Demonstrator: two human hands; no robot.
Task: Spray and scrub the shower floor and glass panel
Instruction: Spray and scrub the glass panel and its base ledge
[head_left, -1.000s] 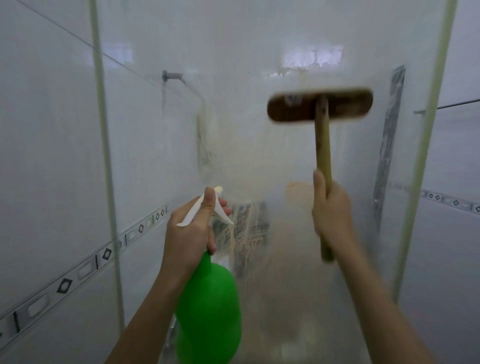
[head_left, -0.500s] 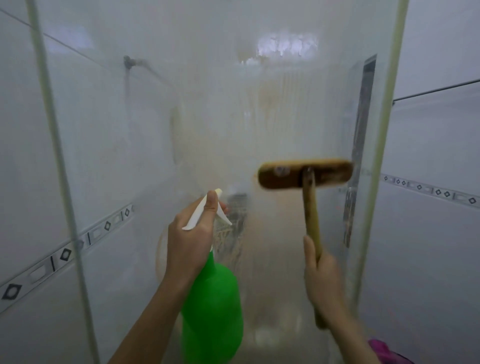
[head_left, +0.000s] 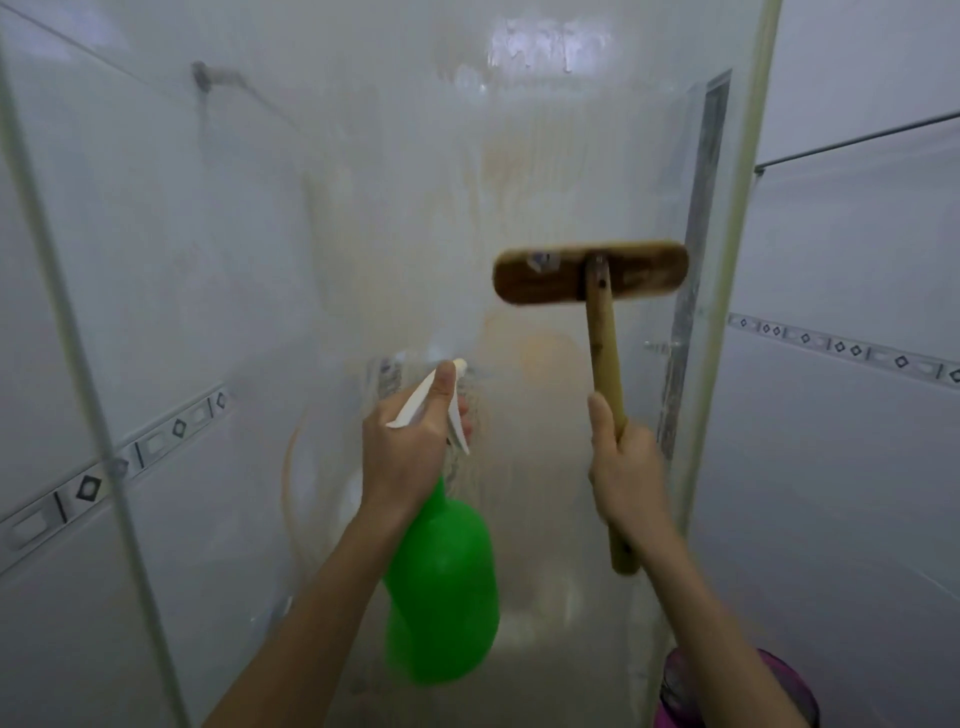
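Hands apart: left hand (head_left: 410, 457) grips spray bottle (head_left: 447, 587), right hand (head_left: 626, 478) grips brush (head_left: 589, 278) seemingly touching glass panel (head_left: 395, 208).

The glass panel (head_left: 395, 197) walled off everything ahead. Clear air lay between spray bottle (head_left: 441, 582) and brush handle (head_left: 605, 364).

There's the wooden scrub brush (head_left: 590, 273), head level, pressed to the cloudy, streaked glass panel (head_left: 389, 234), handle pointing down. Below-left, the green spray bottle (head_left: 441, 582) is held roughly upright, white nozzle facing the glass.
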